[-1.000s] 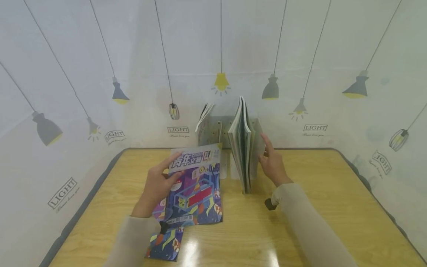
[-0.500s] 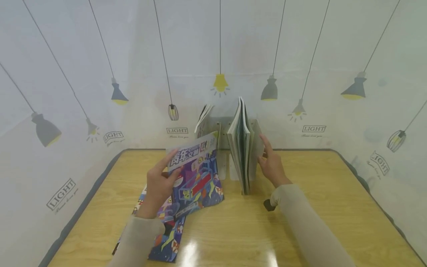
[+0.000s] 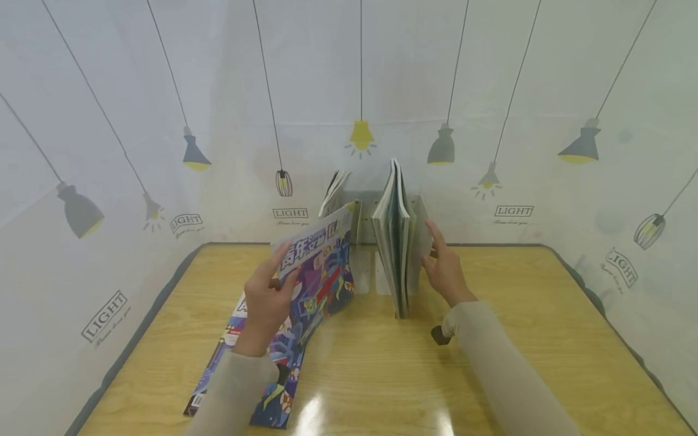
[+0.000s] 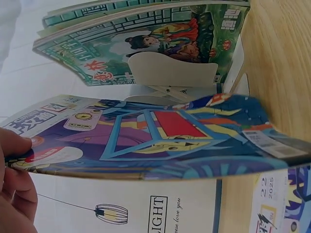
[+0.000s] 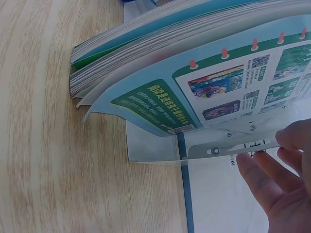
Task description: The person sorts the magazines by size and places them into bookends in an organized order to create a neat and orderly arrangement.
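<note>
My left hand pinches a magazine by its left edge, thumb on the purple-and-blue cover. The magazine tilts upright in front of the left part of a metal bookend rack. In the left wrist view the held magazine bends, apart from the rack's middle divider. My right hand holds the rack's right end plate; the right wrist view shows thumb and fingers at its edge. Several magazines stand in the rack's right part, a green illustrated cover facing left.
More magazines with the same style of cover lie on the wooden table under my left forearm. Another thin magazine or booklet leans at the rack's left end. A lamp-patterned wall covering rises behind.
The held magazine has lifted off the ones on the table and turned from nearly facing me to more edge-on, its top closer to the rack. My right hand has stayed at the end plate.
</note>
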